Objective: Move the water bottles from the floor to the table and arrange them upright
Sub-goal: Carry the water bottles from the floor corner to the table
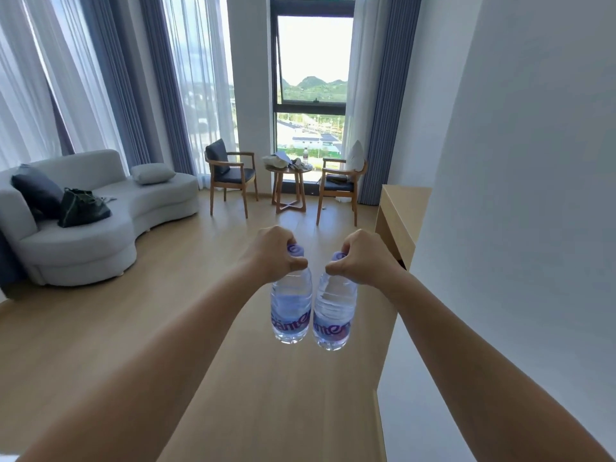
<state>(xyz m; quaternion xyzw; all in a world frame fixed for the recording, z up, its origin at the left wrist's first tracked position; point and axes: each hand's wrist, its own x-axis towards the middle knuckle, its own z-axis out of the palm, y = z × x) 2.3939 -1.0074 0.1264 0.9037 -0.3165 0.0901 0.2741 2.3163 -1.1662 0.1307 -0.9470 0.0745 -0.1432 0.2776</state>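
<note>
Two clear water bottles with purple caps and blue-purple labels hang side by side above the wooden floor in front of me. My left hand (275, 253) grips the left bottle (290, 310) by its neck. My right hand (361, 256) grips the right bottle (333, 316) the same way. Both bottles are upright and nearly touch each other. A small round wooden table (289, 186) stands far ahead by the window, with another bottle (305, 157) and some clutter on it.
Two wooden chairs (230, 176) (340, 185) flank the round table. A white sofa (96, 211) with cushions and a dark bag lies at the left. A light wooden desk (400, 215) juts from the white wall on the right. Bare wooden floor (186, 311) stretches between me and the table.
</note>
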